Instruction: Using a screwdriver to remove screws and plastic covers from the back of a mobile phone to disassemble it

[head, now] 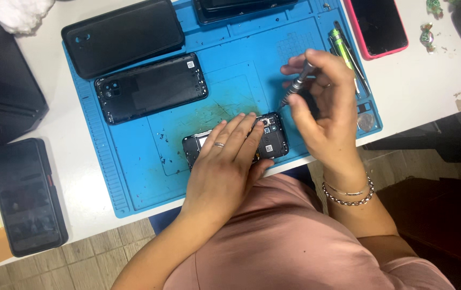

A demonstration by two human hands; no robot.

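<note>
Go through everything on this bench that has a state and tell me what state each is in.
Opened phone: back off, pinned flat by left hand.
Screwdriver: held tilted in right hand.
Back cover: detached, inside up.
Pink-cased phone: screen dark.
Black phone: lying flat, off the mat.

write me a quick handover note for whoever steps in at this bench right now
Left hand: flat on the opened phone, pinning it to the blue mat.
Right hand: pinches a small screwdriver, tip angled down just above the phone's camera end.
Done: back cover is off and lies on the mat, beside a black case.
Left: the phone's insides are exposed; which screws remain cannot be told.
Spare tools lie at the mat's right edge.
</note>
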